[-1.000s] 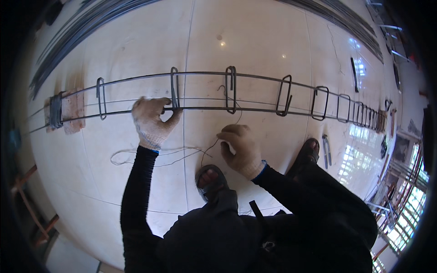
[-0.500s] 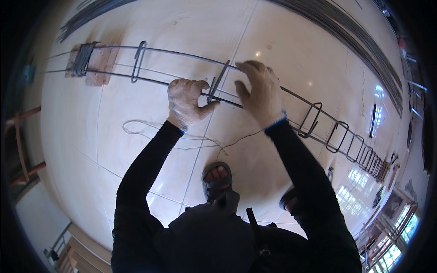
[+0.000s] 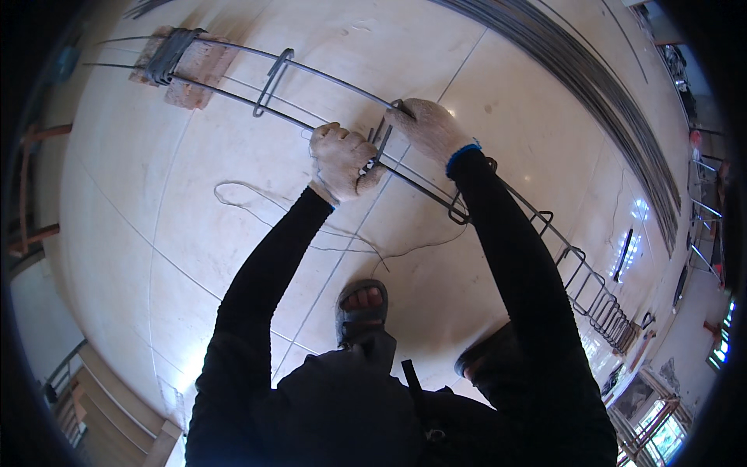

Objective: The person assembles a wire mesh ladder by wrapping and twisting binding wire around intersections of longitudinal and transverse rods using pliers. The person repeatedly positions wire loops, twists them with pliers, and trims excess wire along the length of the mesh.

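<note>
Both hands wear pale knit gloves. My left hand (image 3: pixel 341 162) is closed around the near steel rod (image 3: pixel 420 188), where one end of a bent steel stirrup (image 3: pixel 381 142) meets it. At the stirrup's other end, my right hand (image 3: pixel 429 129) is closed with thumb and fingers over the far rod (image 3: pixel 334 79). The gloves hide both crossings, so the exact grip on rod and stirrup is partly covered. Another stirrup (image 3: pixel 271 84) hangs across the rods to the left. Several more stirrups (image 3: pixel 597 300) are strung along the rods to the right, partly behind my right arm.
A brick-like block (image 3: pixel 191 89) wrapped with dark strips supports the rods at far left. Long bundled bars (image 3: pixel 576 74) lie along the back right. A loose thin wire (image 3: pixel 311 231) loops over the tiled floor (image 3: pixel 194 233) near my sandalled foot (image 3: pixel 362 307).
My right hand has moved from an open pose beside the stirrup to a closed hold at its far end. The left hand's fingers have curled tighter. The whole view has shifted.
</note>
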Tool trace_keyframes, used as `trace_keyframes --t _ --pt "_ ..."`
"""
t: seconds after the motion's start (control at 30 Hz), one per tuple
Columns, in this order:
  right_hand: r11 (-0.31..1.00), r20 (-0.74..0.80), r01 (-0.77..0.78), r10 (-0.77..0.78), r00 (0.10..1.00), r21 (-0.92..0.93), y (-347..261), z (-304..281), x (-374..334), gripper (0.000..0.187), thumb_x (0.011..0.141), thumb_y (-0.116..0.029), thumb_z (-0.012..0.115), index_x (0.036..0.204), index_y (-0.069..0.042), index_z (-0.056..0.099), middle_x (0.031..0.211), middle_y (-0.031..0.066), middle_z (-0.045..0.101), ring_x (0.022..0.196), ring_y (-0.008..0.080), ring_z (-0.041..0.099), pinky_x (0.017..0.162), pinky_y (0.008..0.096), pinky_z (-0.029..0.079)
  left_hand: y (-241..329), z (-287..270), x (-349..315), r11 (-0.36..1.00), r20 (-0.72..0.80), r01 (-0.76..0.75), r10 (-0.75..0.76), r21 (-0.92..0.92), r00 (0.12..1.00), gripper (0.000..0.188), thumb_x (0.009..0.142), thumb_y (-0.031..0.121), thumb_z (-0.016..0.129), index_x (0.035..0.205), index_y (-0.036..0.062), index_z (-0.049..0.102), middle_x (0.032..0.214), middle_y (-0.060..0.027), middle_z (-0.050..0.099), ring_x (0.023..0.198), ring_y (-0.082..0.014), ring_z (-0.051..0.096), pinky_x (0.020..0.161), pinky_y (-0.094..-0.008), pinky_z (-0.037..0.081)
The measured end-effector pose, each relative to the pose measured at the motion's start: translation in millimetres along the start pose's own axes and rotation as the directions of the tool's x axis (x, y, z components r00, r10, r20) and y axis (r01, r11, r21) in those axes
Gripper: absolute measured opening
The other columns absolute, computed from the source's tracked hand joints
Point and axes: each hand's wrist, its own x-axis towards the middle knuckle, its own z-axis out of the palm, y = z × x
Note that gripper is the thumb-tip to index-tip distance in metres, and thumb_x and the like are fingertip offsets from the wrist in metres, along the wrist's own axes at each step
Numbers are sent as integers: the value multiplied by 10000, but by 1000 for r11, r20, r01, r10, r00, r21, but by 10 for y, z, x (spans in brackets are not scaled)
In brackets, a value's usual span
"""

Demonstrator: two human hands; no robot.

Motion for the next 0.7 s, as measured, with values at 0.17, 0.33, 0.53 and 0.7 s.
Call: trace_keyframes --t 0.17,0.33,0.53,0.7 --pt "988 -219 71 -99 971 -135 -127 92 -95 238 1009 -254 685 1092 -41 748 1014 179 729 993 368 721 837 474 569 64 -268 97 991 22 7 -4 -135 1000 518 627 534 915 984 181 784 949 -15 717 944 -306 669 915 -508 462" --pt "969 -693 231 -227 685 -89 -175 353 -447 243 847 -137 842 1060 -73 743 1011 106 743 973 344 712 854 479 559 -111 -472 116 962 227 44 19 -269 974 553 626 434 975 1096 211 785 1094 -7 772 1048 -279 698 984 -457 501" --pt "974 -437 169 -219 873 -149 -424 646 -949 329 791 -146 910 1072 -94 747 1077 88 770 1036 321 713 901 441 577 -203 -520 164 944 252 3 84 -329 964 420 719 350 937 1082 216 774 1122 19 783 1051 -234 715 914 -441 506" --pt "992 -477 121 -128 869 -45 -365 791 -947 345 769 -172 931 1056 -93 758 1073 87 775 981 306 729 859 423 589 -213 -488 188 946 240 -34 117 -324 964 365 734 326 930 1046 227 769 1062 33 777 978 -219 716 850 -426 499"
